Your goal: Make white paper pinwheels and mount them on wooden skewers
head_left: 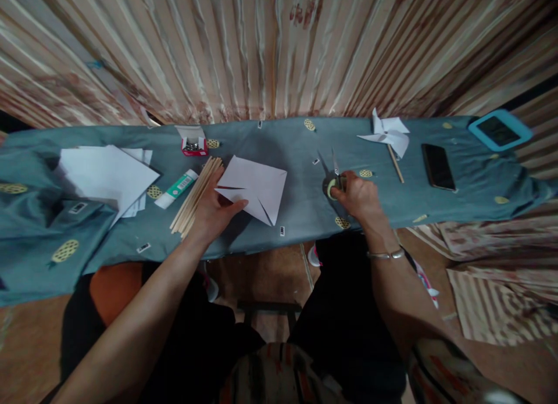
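Observation:
A square of white paper (264, 186) with slits cut in from its corners is gripped at its left side by my left hand (213, 209), thumb on top. The fingers beneath the sheet are hidden. To the right of the paper, my right hand (358, 196) is closed on a pair of scissors (335, 170), whose blades point away from me. The scissors' lower handle loop shows greenish at the fingertips. Just left of my left hand lies a bundle of thin wooden sticks (196, 197). A glue stick (176, 189) with a green-and-white label rests beside them.
A stack of white paper (108, 174) lies at the left of the cloth-covered table (300, 218). Behind the sticks is an open small red box (194, 146) of metal pieces. At right are a paper pinwheel (387, 133), a phone (438, 167) and a blue-framed tablet (500, 129).

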Action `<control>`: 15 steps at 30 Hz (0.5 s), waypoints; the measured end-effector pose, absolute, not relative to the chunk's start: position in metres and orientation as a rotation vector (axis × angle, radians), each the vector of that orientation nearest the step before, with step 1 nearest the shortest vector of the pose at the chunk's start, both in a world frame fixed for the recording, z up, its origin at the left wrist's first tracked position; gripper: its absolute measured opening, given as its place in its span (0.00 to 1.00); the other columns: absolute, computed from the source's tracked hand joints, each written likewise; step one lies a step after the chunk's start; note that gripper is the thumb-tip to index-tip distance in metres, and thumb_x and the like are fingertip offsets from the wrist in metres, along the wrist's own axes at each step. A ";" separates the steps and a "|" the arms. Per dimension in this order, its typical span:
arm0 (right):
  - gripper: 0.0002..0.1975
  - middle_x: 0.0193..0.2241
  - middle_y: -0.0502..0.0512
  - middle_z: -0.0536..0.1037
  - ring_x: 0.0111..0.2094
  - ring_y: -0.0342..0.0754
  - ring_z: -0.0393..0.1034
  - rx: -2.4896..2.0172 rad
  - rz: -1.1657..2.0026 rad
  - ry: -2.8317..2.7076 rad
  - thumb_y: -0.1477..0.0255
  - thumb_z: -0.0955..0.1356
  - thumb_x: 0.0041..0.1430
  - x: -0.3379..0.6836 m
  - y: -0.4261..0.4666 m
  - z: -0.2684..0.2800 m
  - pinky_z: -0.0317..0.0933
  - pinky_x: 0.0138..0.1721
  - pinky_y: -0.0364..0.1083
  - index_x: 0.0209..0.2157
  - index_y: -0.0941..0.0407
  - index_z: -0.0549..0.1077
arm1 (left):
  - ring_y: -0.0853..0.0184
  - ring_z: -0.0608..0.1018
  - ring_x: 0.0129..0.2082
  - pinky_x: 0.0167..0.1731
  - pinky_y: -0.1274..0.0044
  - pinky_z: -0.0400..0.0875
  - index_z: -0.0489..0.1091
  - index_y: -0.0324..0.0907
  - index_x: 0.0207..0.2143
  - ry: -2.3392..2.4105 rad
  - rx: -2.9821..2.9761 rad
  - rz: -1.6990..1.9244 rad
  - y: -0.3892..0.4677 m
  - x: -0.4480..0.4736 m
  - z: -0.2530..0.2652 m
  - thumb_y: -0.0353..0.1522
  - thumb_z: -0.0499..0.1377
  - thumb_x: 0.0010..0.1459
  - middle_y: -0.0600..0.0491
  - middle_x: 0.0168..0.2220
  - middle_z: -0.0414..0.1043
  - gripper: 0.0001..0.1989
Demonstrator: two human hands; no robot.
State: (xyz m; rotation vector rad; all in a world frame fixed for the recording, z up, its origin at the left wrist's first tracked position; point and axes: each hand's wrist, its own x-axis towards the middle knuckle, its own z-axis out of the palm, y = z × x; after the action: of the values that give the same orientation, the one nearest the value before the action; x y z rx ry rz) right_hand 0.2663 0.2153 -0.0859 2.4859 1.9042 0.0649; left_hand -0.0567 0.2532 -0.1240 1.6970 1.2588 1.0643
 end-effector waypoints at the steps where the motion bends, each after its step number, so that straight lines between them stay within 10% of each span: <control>1: 0.22 0.36 0.68 0.82 0.40 0.62 0.77 2.482 0.069 1.911 0.64 0.67 0.63 0.266 0.215 -0.086 0.64 0.40 0.52 0.53 0.63 0.70 | 0.54 0.77 0.53 0.54 0.59 0.73 0.61 0.41 0.61 1.281 1.727 1.103 0.253 -0.061 -0.123 0.36 0.68 0.49 0.43 0.54 0.74 0.37; 4: 0.21 0.36 0.67 0.82 0.40 0.62 0.77 2.457 0.074 1.919 0.64 0.67 0.63 0.264 0.214 -0.085 0.63 0.39 0.51 0.53 0.62 0.70 | 0.53 0.71 0.61 0.58 0.59 0.69 0.51 0.44 0.67 1.335 1.877 1.158 0.249 -0.074 -0.117 0.34 0.66 0.53 0.41 0.62 0.66 0.43; 15: 0.13 0.37 0.66 0.82 0.39 0.58 0.77 2.408 0.040 1.761 0.64 0.65 0.66 0.262 0.217 -0.075 0.58 0.34 0.47 0.43 0.57 0.77 | 0.49 0.62 0.67 0.63 0.51 0.59 0.67 0.37 0.57 1.142 2.615 0.633 0.218 -0.048 -0.126 0.33 0.54 0.66 0.39 0.62 0.67 0.19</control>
State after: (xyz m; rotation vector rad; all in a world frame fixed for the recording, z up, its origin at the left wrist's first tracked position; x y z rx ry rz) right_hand 0.2615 0.2173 -0.0751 2.4079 1.7613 0.0402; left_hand -0.0483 0.2183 -0.1259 2.6146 1.1421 0.6327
